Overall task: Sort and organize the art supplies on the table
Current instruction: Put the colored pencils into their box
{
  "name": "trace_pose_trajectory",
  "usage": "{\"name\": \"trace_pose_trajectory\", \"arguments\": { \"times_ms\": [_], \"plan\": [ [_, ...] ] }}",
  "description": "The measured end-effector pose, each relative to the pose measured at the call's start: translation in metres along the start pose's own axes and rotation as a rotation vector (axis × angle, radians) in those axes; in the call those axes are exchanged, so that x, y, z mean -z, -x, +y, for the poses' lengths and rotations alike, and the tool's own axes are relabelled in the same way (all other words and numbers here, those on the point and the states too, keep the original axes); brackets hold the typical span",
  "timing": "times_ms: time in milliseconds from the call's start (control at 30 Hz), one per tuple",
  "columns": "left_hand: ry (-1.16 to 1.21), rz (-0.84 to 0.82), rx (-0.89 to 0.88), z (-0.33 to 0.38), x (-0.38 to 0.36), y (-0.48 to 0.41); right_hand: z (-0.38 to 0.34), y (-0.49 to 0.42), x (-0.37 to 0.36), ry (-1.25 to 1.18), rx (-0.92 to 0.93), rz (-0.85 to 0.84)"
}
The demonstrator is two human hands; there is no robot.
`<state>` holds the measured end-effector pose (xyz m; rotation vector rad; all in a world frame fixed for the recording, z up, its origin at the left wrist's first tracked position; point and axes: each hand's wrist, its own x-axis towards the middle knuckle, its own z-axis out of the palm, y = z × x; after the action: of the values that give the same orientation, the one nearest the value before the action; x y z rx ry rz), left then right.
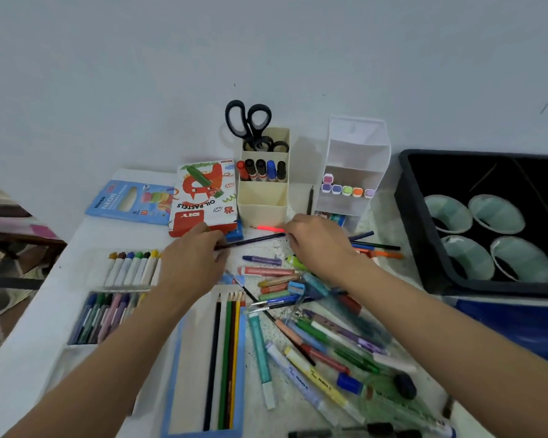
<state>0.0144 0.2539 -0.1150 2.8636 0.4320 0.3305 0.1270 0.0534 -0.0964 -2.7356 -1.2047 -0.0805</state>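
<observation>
White table [38,358] against a plain wall, covered in art supplies.

Black bin [404,191] at the right edge, four pale green dishes [494,213] inside it.

Loose pile [323,330] takes up the centre-right of the table: markers, crayons, brushes and pens, all crossed over each other, unsorted.

Open pencil box [187,374] lies near centre, front edge. A few coloured pencils [227,358] lie side by side along its right side.

Two trays on the left. The far one holds white-bodied crayons [133,267] in a row. The near one holds pens [105,314] packed side by side.

At the back, a white tiered organizer [355,143] with a row of square marker caps [347,190] in its middle tier. A cream organizer [263,200] stands just left of it, with black scissors [247,121] upright in the rear slot and markers [261,170] in the middle slot.

Oil pastels box [203,197] leans just left of the cream organizer. A blue neon pencil box [130,200] lies flat further left.

Both arms reach in from the near edge. The left hand [193,263] is in front of the pastels box, fingers curled, pinching the left end of a dark purple pencil [253,240]. That pencil spans the gap between the hands, in front of the cream organizer.

The right hand [320,245] is palm down, fingers curled tight at the right end of that pencil. A neon red pencil [266,228] lying just behind ends at the same fingertips. Can't tell which of the two they grip.
</observation>
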Motion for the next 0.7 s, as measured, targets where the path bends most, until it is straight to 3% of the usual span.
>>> {"name": "trace_pose_trajectory", "arguments": {
  "times_ms": [167,267,433,700],
  "plan": [
    [0.017,-0.067,0.039,-0.002,0.002,-0.005,-0.002,-0.015,-0.008,0.092,0.028,-0.060],
    [-0.013,-0.117,-0.011,-0.004,0.003,-0.009,0.001,-0.018,-0.011,0.047,0.024,-0.068],
    [0.001,-0.064,-0.092,-0.007,0.019,-0.010,0.001,-0.015,-0.008,-0.086,-0.050,-0.044],
    [0.413,0.026,-0.017,-0.011,0.074,0.008,-0.017,-0.007,-0.001,-0.116,-0.079,0.002]
  ]
}}
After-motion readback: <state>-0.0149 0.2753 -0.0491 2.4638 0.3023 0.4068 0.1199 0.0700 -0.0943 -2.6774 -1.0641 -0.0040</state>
